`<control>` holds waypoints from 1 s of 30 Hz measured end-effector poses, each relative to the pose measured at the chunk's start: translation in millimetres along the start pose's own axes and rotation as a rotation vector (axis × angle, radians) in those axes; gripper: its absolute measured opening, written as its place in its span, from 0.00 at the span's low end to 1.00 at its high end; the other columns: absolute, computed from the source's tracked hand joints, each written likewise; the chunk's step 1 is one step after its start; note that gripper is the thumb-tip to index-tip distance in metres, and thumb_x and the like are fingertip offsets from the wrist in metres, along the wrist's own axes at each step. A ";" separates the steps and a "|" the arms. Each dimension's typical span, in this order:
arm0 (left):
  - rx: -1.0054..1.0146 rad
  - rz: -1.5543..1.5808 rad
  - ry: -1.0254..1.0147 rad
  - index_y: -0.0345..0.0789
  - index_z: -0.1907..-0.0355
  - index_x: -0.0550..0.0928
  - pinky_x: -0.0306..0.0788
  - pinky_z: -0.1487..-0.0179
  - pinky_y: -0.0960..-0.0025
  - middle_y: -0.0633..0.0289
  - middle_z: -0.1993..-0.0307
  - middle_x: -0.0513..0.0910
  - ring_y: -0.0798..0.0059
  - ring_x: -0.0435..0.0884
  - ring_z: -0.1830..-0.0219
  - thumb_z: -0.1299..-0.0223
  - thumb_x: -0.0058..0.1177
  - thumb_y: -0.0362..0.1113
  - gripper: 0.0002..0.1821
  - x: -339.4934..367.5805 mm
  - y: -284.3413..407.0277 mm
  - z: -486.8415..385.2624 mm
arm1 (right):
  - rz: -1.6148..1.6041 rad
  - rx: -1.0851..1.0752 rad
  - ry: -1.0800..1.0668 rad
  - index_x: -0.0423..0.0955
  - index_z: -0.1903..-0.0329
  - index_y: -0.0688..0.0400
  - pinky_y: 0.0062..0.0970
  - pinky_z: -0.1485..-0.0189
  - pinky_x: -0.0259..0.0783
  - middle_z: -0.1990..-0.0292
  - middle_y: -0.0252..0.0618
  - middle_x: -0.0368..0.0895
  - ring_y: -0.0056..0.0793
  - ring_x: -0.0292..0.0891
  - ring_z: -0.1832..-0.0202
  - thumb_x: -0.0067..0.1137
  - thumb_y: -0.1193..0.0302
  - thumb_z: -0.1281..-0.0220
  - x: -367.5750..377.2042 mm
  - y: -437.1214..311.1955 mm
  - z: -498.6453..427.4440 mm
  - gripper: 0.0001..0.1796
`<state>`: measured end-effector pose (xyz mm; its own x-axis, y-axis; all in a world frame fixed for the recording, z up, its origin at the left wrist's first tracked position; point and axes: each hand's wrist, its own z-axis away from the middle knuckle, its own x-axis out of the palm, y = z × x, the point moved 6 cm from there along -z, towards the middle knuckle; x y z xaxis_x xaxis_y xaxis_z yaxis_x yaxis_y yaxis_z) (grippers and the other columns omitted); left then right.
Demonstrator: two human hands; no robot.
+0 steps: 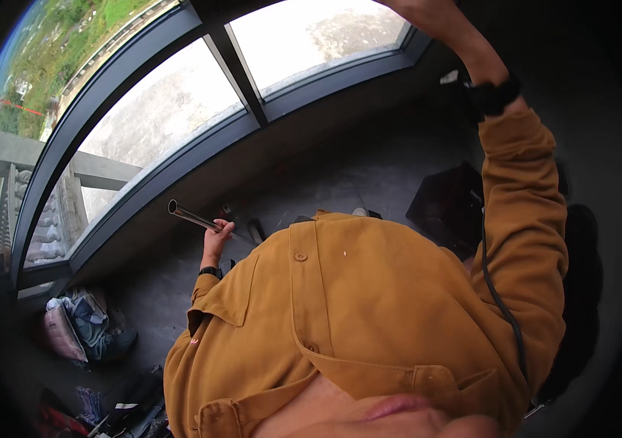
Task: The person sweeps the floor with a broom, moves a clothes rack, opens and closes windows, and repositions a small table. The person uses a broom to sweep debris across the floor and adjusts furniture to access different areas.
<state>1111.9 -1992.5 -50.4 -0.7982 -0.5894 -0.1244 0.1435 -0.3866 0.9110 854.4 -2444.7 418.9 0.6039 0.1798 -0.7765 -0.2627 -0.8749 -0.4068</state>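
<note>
My left hand (219, 235) is low at the left, closed around a shiny metal tube (193, 215) whose hollow end points up and left, near the dark wall below the window. My right arm is raised to the upper right. Only the back part of my right hand (420, 13) shows; its fingers are cut off by the picture's top edge, in front of the window frame, so what they do or touch is hidden. Both wrists wear dark bands, and a black cord (489, 268) runs along my right sleeve.
A dark-framed window (171, 153) curves across the upper left, with a balustrade outside. Clothes and a pink padded item (63, 331) lie in a pile on the floor at left. More mixed items (119, 408) are at lower left. A dark box (445, 200) stands near my right side.
</note>
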 end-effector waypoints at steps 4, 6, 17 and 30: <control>-0.077 -0.323 -0.115 0.36 0.77 0.73 0.66 0.71 0.77 0.70 0.80 0.74 0.85 0.69 0.76 0.44 0.58 0.46 0.17 34.8 7.9 -17.3 | -0.156 0.629 -0.130 0.67 0.43 0.61 0.18 0.60 0.68 0.67 0.31 0.75 0.17 0.71 0.65 0.58 0.68 0.42 21.9 109.6 205.8 0.24; -0.001 -0.478 -0.208 0.35 0.78 0.73 0.65 0.71 0.76 0.68 0.80 0.74 0.84 0.69 0.76 0.43 0.57 0.48 0.19 66.0 28.0 -29.8 | -0.156 0.976 -0.117 0.69 0.46 0.62 0.21 0.60 0.69 0.69 0.34 0.77 0.21 0.72 0.66 0.60 0.66 0.45 21.7 137.1 316.9 0.24; 0.246 -0.623 -0.734 0.31 0.79 0.70 0.63 0.74 0.67 0.61 0.85 0.70 0.74 0.66 0.81 0.42 0.53 0.40 0.16 341.0 169.9 -35.7 | -0.673 1.191 0.142 0.69 0.46 0.60 0.17 0.61 0.70 0.67 0.33 0.76 0.17 0.73 0.66 0.55 0.73 0.41 -30.2 112.7 498.3 0.19; 1.002 -0.759 -1.388 0.33 0.82 0.74 0.68 0.69 0.56 0.49 0.80 0.75 0.49 0.74 0.74 0.60 0.53 0.36 0.09 716.0 253.2 64.3 | -0.349 0.437 0.343 0.70 0.50 0.64 0.27 0.52 0.68 0.56 0.43 0.74 0.34 0.72 0.54 0.66 0.69 0.52 -181.9 104.0 406.8 0.25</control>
<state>539.0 -2466.8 116.5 -0.4377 0.6076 -0.6627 -0.3656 0.5531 0.7486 411.1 -2385.4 322.1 0.8959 0.2033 -0.3951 -0.2455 -0.5146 -0.8215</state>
